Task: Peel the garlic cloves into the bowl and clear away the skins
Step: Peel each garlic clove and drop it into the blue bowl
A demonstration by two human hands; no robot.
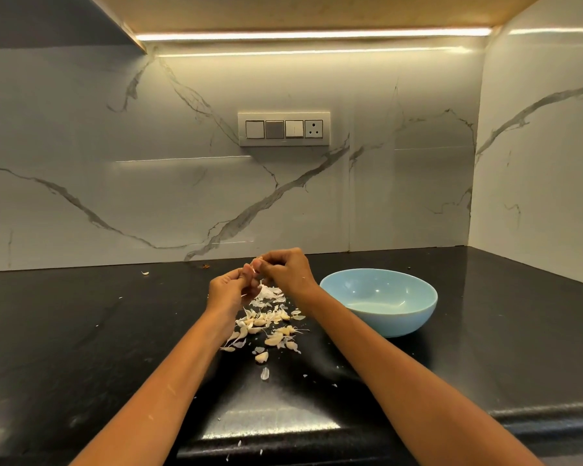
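My left hand point(228, 285) and my right hand point(285, 269) are raised together above the black counter, and both pinch one small garlic clove point(255, 264) between their fingertips. Under the hands lies a heap of white papery skins point(268, 294). Nearer to me, several garlic cloves point(273, 338) lie scattered among more skin flakes. A light blue bowl point(414, 322) stands to the right of the pile, and I see nothing inside it.
The black counter point(81, 331) runs back to a marble wall with a switch panel point(283, 129) and meets a side wall on the right. Stray skin bits point(144, 272) lie at the back left and near the front edge.
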